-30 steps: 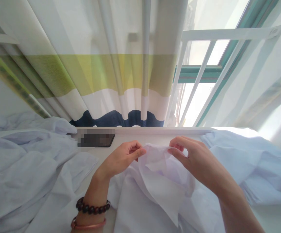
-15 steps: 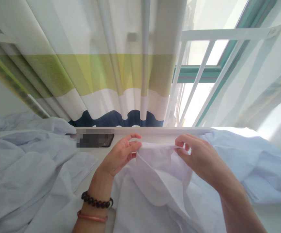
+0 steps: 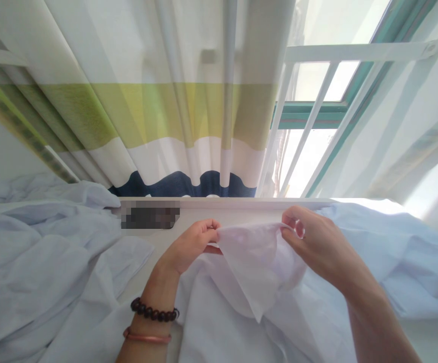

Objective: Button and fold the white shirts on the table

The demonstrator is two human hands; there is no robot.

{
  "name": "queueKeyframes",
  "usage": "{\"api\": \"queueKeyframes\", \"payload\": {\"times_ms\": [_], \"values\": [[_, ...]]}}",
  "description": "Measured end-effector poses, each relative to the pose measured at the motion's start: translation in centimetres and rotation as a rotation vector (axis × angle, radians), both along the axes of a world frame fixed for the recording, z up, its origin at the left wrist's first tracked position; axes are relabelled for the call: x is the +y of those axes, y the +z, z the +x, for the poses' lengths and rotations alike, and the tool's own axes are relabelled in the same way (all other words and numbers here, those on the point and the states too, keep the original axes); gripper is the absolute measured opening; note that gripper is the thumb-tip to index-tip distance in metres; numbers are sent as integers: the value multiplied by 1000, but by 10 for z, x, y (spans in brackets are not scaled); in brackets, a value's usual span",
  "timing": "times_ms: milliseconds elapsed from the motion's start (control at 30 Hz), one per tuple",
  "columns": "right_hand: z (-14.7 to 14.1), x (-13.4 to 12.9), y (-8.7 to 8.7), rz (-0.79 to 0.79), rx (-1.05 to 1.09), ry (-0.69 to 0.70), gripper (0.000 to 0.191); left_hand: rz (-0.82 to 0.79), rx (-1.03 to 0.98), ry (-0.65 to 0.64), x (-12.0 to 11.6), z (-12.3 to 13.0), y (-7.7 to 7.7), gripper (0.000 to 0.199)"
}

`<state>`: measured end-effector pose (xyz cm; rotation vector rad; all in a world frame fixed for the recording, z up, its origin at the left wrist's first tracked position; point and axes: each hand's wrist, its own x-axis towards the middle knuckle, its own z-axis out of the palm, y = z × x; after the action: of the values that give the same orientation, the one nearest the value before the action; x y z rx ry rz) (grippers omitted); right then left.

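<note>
A striped curtain (image 3: 188,116) in white, yellow-green and navy fills the upper view, with a teal window frame (image 3: 296,115) and a white railing (image 3: 349,53) to its right. Below runs a white tabletop (image 3: 249,214) with a low raised rim along its far side. On it a heap of white fabric (image 3: 45,272) lies loosely crumpled at the left, and a flatter stack of pale fabric (image 3: 411,252) lies at the right. Between them, in front of the person, is the white cloth (image 3: 249,252), its upper edge held up between both hands and a pointed flap hanging toward the wearer. The left hand (image 3: 192,244) pinches one end of that edge; the right hand (image 3: 311,244) grips the other between thumb and forefinger. To do this well, I would keep the edge level and evenly taut, the pinches light and close to the border, so that no crease gets trapped between them. Near the rim lies a dark flat object (image 3: 146,217), its surface masked by pixel blocks. The left wrist wears a dark bead bracelet (image 3: 154,312) and a copper-coloured bangle (image 3: 146,337). No brand, label or writing can be read anywhere.
</note>
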<state>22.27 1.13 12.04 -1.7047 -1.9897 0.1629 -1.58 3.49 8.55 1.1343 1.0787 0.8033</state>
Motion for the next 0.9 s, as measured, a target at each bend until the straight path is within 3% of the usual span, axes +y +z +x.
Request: {"api": "queueKeyframes", "payload": {"times_ms": [100,200,367,500,633,700,900], "values": [[1,1,-2,-10,-23,-30,6,-75,-240,101,6,0,-7,4],[1,3,-4,-33,-47,-54,5,-179,-423,118,11,5,-14,8],[5,10,-10,-30,-56,-112,6,-245,-484,145,11,3,-17,21],[5,13,-11,-10,-6,-107,11,-249,-413,106,6,-6,-13,34],[3,12,-9,-29,25,-92,14,-155,-107,-165,2,-11,-10,27],[3,12,-8,-43,25,-96,14,-129,-36,-222,1,-11,-10,31],[11,14,-12,-87,55,4,17,-188,-353,48,6,-10,-18,29]]}}
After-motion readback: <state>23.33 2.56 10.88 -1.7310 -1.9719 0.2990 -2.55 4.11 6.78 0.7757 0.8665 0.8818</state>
